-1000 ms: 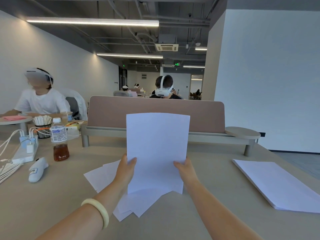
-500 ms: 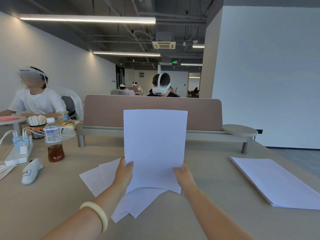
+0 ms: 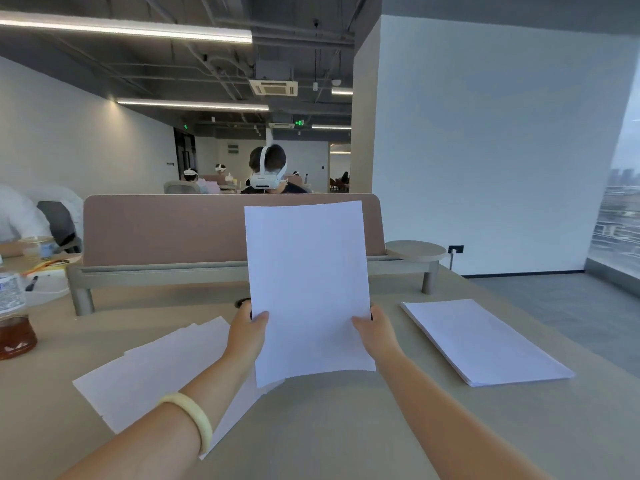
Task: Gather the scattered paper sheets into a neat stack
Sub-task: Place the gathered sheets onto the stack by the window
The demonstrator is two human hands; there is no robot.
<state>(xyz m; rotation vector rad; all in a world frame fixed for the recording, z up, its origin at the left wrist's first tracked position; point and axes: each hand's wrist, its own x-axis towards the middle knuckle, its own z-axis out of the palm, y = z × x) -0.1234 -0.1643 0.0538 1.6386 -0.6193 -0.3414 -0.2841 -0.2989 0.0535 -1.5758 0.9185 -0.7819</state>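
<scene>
A white paper sheet [image 3: 308, 289] stands upright in front of me, lifted off the table. My left hand [image 3: 247, 332] pinches its left edge and my right hand [image 3: 375, 332] pinches its right edge, thumbs on the near face. Several scattered sheets [image 3: 152, 372] lie overlapping on the beige table [image 3: 346, 427] under my left forearm. A neat stack of paper [image 3: 481, 341] lies flat on the table to the right.
A pink divider panel [image 3: 166, 226] on a low shelf crosses the back of the table. A bottle of brown liquid [image 3: 12, 317] stands at the far left edge. A person wearing a headset [image 3: 268, 173] sits behind the divider. The table's right edge drops to grey floor.
The view has swung to the right, so the scattered sheets now lie left of the held sheet and the stack is closer to centre. Both hands keep their hold on the sheet.
</scene>
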